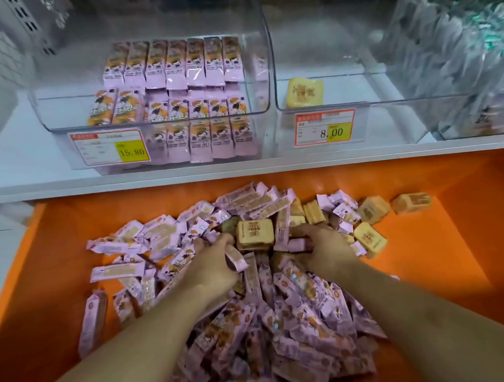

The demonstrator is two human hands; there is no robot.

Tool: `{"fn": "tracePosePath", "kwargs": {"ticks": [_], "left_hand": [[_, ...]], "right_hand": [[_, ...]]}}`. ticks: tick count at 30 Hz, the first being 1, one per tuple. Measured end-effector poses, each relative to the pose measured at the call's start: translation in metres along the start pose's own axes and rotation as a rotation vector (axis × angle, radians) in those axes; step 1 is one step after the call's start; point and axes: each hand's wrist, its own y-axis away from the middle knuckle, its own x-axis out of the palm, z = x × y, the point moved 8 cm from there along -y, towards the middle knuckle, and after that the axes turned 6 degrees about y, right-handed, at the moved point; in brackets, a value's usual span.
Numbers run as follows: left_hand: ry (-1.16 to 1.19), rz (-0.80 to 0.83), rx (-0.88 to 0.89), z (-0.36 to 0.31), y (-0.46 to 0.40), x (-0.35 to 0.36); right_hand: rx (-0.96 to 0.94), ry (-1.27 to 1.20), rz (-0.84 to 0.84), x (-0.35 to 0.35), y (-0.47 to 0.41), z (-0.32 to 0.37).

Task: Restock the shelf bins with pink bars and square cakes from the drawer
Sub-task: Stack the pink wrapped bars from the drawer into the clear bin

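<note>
Hands are both sunk into a heap of pink bars [251, 323] in the orange drawer [464, 232]. The left hand [213, 267] curls its fingers around one pink bar [235, 257], pinching it at the top of the heap. The right hand [324, 247] has its fingers bent down among the wrappers, gripping a pink bar [297, 244] at its fingertips. Between the two hands, just beyond the fingertips, lies a square cake [254, 232]; more square cakes [369, 210] are scattered beyond and outward of the right hand. Well beyond the hands, on the white shelf [10, 152], a clear bin [157, 119] beyond the left hand holds neat rows of pink bars, and the neighbouring clear bin [328, 106] beyond the right hand holds a single yellow square cake [305, 92]. Price tags [109, 147] are fixed to both bin fronts.
</note>
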Motion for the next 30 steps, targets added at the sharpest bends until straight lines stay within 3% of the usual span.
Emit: {"fn": "tracePosePath", "kwargs": {"ticks": [6,12,20,25,30], "left_hand": [[0.101,-0.034,0.042,0.000,0.022,-0.011],[0.375,-0.034,-0.020,-0.006,0.062,-0.044],[0.644,-0.127,0.136,-0.091,0.142,-0.122],[0.799,0.004,0.287,-0.136,0.202,-0.157],[0.932,0.120,0.342,-0.145,0.228,-0.162]], "right_hand": [[-0.006,-0.028,0.005,-0.021,0.014,0.008],[-0.064,-0.257,0.081,-0.071,0.042,0.048],[-0.248,-0.416,0.051,-0.181,0.126,0.128],[-0.242,-0.592,-0.010,-0.232,0.179,0.147],[-0.234,-0.847,0.021,-0.235,0.190,0.158]]}}
